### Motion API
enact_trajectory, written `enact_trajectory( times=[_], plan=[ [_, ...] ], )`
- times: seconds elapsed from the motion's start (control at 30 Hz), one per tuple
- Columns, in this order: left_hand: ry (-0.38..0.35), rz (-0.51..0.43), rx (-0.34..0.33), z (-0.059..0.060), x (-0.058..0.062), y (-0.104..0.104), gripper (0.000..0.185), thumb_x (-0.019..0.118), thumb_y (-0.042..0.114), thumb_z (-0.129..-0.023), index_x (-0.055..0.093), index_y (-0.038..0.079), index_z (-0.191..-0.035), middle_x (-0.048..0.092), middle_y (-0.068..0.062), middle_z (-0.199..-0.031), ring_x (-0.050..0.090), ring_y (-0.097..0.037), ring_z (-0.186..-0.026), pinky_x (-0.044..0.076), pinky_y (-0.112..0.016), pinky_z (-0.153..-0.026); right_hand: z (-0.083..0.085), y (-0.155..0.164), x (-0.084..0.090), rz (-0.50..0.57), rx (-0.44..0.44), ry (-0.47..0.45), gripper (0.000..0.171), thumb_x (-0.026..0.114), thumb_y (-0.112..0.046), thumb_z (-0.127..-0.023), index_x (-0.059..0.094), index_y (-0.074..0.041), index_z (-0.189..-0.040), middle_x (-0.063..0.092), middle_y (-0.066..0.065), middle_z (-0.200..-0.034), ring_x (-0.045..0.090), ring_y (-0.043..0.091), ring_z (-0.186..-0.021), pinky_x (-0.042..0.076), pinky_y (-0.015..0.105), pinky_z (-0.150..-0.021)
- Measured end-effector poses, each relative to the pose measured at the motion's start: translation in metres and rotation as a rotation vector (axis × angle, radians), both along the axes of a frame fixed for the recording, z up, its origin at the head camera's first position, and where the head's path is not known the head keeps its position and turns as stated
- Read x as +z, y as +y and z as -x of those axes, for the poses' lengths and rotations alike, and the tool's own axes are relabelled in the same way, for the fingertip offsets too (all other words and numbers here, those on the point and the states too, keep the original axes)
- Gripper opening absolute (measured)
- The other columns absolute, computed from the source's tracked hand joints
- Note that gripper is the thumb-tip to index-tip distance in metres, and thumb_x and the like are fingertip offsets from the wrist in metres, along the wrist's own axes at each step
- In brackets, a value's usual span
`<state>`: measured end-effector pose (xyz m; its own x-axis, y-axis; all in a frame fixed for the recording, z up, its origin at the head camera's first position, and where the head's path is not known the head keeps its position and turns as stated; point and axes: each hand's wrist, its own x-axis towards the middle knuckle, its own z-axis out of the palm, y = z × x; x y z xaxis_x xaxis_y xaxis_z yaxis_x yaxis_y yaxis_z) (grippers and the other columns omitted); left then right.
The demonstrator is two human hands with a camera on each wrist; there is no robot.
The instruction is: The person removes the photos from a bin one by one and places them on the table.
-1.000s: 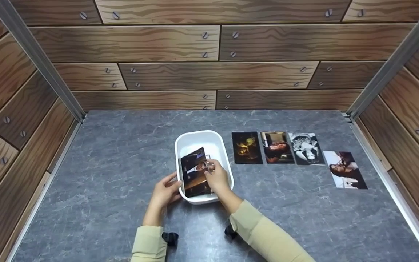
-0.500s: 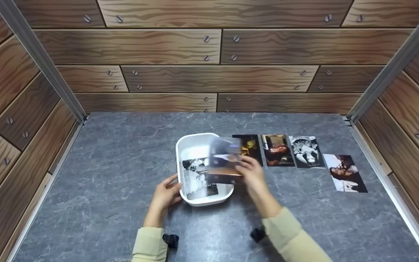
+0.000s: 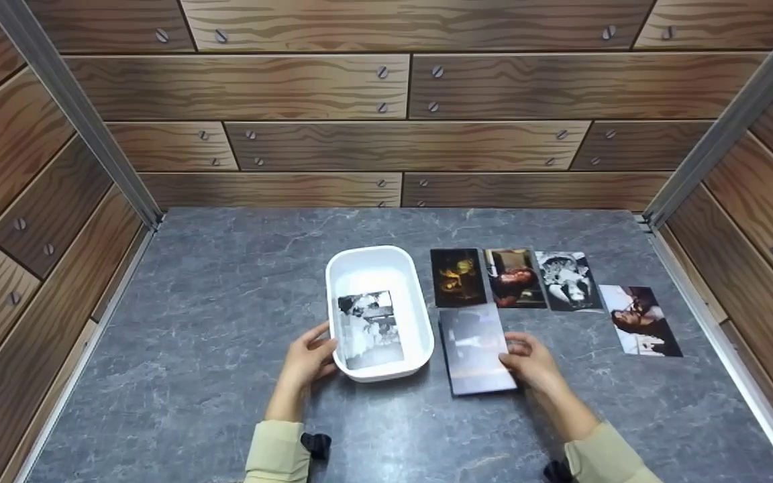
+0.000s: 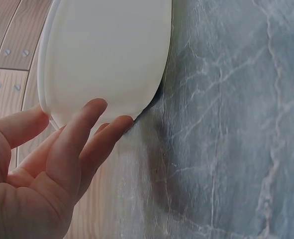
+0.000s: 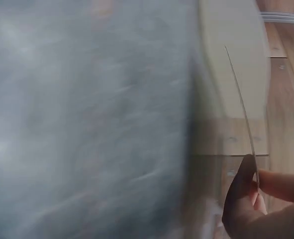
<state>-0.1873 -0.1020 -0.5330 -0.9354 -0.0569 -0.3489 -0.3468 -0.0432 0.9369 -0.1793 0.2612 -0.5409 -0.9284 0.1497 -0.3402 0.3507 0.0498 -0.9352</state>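
A white plastic tub (image 3: 416,288) stands mid-table with a black-and-white photo (image 3: 374,342) lying inside it. My left hand (image 3: 307,354) is at its near left side, thumb by the rim and fairly straight fingers against the outer wall, as the left wrist view also shows. My right hand (image 3: 535,362) pinches a photo print (image 3: 477,352) by its right edge between thumb and fingers. Glare washes out the print's picture. It is held to the right of the tub, just in front of a dark photo (image 3: 459,276). The right wrist view catches the print (image 5: 242,104) edge-on.
Beside the dark photo lie a warm-toned photo (image 3: 514,278) and a black-and-white one (image 3: 569,282) in a row. Farther right and nearer lies a portrait photo (image 3: 640,320). Wood-patterned walls (image 3: 313,84) bound the grey marbled table (image 3: 225,288) at the back and sides.
My right hand has lifted the photo print out of the tub and carried it right, uncovering the black-and-white photo inside. My left hand has stayed at the tub.
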Motion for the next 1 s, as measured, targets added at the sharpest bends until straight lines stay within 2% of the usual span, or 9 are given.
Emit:
enact_trajectory(
  times=[0.23, 0.53, 0.73, 0.83, 0.9, 1.0],
  plan=[
    [-0.001, -0.001, -0.013, 0.000, 0.001, 0.000, 0.051, 0.058, 0.005, -0.095, 0.042, -0.003, -0.142, 0.054, -0.034, -0.128, 0.067, -0.025, -0.092, 0.061, -0.034, -0.070, -0.010, 0.002, -0.016, -0.100, 0.005, -0.007, 0.045, 0.060, 0.013, -0.081, 0.044, 0.017, -0.123, 0.055, 0.001, -0.074, 0.055, 0.009, -0.064, 0.051, 0.021, -0.055],
    [0.000, -0.025, -0.008, -0.001, 0.001, -0.002, 0.051, 0.057, 0.004, -0.095, 0.041, -0.004, -0.143, 0.054, -0.035, -0.128, 0.067, -0.023, -0.090, 0.061, -0.032, -0.069, -0.007, 0.001, -0.018, -0.300, 0.061, 0.039, 0.041, 0.067, 0.007, -0.078, 0.049, 0.015, -0.114, 0.051, 0.000, -0.069, 0.050, 0.009, -0.054, 0.044, 0.018, -0.047],
    [0.004, -0.031, -0.007, -0.002, 0.001, -0.002, 0.050, 0.057, 0.004, -0.095, 0.042, -0.004, -0.142, 0.054, -0.035, -0.127, 0.068, -0.023, -0.090, 0.061, -0.031, -0.069, -0.007, 0.003, -0.015, -0.420, 0.106, 0.052, 0.040, 0.072, 0.000, -0.079, 0.055, 0.014, -0.112, 0.052, 0.000, -0.070, 0.048, 0.009, -0.055, 0.044, 0.019, -0.048],
    [0.002, -0.029, -0.001, -0.002, 0.002, -0.003, 0.050, 0.057, 0.004, -0.095, 0.042, -0.004, -0.142, 0.054, -0.035, -0.127, 0.067, -0.023, -0.090, 0.061, -0.033, -0.069, -0.004, 0.002, -0.011, -0.455, 0.129, 0.046, 0.043, 0.073, -0.006, -0.082, 0.056, 0.014, -0.115, 0.055, 0.002, -0.074, 0.050, 0.009, -0.057, 0.046, 0.020, -0.050],
    [0.001, -0.024, -0.001, -0.002, 0.002, -0.003, 0.050, 0.057, 0.004, -0.095, 0.042, -0.004, -0.142, 0.054, -0.035, -0.127, 0.067, -0.023, -0.090, 0.061, -0.033, -0.070, -0.001, 0.000, -0.007, -0.447, 0.142, 0.042, 0.045, 0.071, -0.009, -0.084, 0.054, 0.014, -0.119, 0.061, 0.010, -0.081, 0.054, 0.012, -0.061, 0.050, 0.022, -0.055],
    [0.006, -0.020, -0.010, -0.001, 0.003, -0.003, 0.050, 0.057, 0.003, -0.095, 0.042, -0.004, -0.142, 0.054, -0.035, -0.127, 0.067, -0.023, -0.091, 0.061, -0.034, -0.071, 0.007, -0.003, 0.001, -0.405, 0.158, 0.049, 0.052, 0.067, -0.013, -0.089, 0.047, 0.013, -0.130, 0.062, 0.028, -0.108, 0.064, 0.028, -0.085, 0.057, 0.033, -0.077]
  ],
)
